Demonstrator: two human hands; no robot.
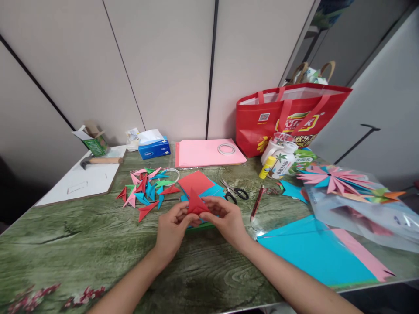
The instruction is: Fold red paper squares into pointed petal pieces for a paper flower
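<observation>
A folded piece of red paper (197, 205), roughly triangular with its point upward, is held up over the table between my two hands. My left hand (173, 224) pinches its lower left corner, and my right hand (227, 218) pinches the lower right one. Just behind it lie square sheets, a red sheet (196, 182) on top of blue sheets (216, 190). To the left is a loose heap of folded paper pieces (149, 189) in red, blue, pink and green. Scissors (234, 192) with black handles rest right of the sheets.
A pencil (257, 203), glue stick (267, 167) and white bottle (283, 161) stand or lie to the right, before a red bag (255, 124). Blue paper (317, 253) and paper stars (330, 176) lie far right. Behind are pink sheets (203, 152), a tissue box (153, 149) and a hammer (101, 160).
</observation>
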